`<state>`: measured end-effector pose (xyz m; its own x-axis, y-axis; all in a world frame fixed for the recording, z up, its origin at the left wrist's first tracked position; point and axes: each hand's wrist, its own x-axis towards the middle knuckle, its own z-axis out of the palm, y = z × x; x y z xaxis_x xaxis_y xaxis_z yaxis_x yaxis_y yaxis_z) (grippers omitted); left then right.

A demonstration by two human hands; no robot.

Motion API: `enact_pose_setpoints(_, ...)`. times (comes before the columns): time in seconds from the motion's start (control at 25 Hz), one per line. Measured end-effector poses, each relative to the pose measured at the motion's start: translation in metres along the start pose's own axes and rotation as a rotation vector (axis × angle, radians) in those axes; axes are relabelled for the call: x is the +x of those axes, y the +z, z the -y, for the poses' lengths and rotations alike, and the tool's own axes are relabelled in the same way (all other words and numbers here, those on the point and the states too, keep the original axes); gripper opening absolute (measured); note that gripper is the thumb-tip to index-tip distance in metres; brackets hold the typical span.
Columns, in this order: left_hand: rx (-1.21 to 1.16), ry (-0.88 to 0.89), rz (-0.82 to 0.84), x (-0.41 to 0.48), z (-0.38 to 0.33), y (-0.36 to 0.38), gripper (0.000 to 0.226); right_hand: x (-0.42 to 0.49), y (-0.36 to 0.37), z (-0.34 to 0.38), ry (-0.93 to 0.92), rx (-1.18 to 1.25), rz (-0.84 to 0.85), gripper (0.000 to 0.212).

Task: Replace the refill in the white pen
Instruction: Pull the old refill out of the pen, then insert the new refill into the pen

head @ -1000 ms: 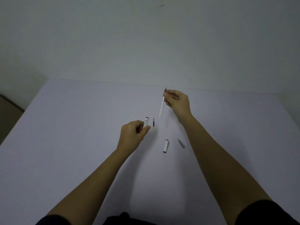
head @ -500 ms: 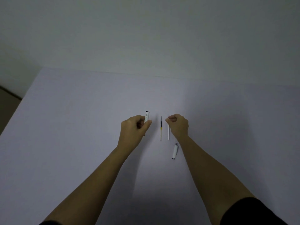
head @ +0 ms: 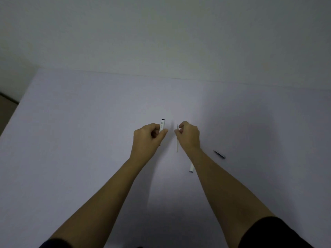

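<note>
My left hand (head: 149, 136) grips the white pen barrel (head: 162, 126) upright, its open dark-rimmed end sticking out above the fingers. Just to its right, my right hand (head: 189, 136) pinches a thin pale refill (head: 177, 144) near its dark tip; the refill runs down toward me, low over the table. I cannot tell whether it touches the surface. A white pen cap (head: 191, 169) lies beside my right forearm, partly hidden by it. A small dark grey pen piece (head: 219, 154) lies further right.
All of this is over a wide pale lilac table (head: 80, 140) that meets a plain wall at the back. The table's left edge drops to a dark floor (head: 7, 108). Both forearms reach in from the bottom.
My right hand came down from a raised position to beside my left hand. Half a second ago two thin refills showed side by side; now only one shows. My left hand stayed put.
</note>
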<state>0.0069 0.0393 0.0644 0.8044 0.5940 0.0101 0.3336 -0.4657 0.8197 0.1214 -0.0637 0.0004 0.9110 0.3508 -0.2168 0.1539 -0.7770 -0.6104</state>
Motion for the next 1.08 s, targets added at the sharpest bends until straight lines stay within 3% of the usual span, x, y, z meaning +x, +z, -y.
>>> enact_pose_setpoints(0.28, -0.006, -0.017, -0.014, -0.003, 0.002, -0.007, 0.017, -0.002, 0.009, 0.015, 0.102, -0.043, 0.003, 0.019)
enact_pose_setpoints(0.44, 0.0, -0.009, -0.016, -0.004, 0.001, -0.009, 0.02, -0.004, -0.01, 0.036, 0.111, 0.204, -0.066, 0.028)
enact_pose_setpoints(0.68, 0.034, 0.048, 0.029, -0.017, -0.018, -0.009, 0.025, -0.015, -0.078, 0.07, 0.073, 0.719, -0.216, 0.022)
enact_pose_setpoints(1.08, 0.011, 0.181, 0.016, -0.052, -0.063, -0.028, 0.021, -0.076, -0.129, 0.097, -0.071, 0.854, -0.259, 0.022)
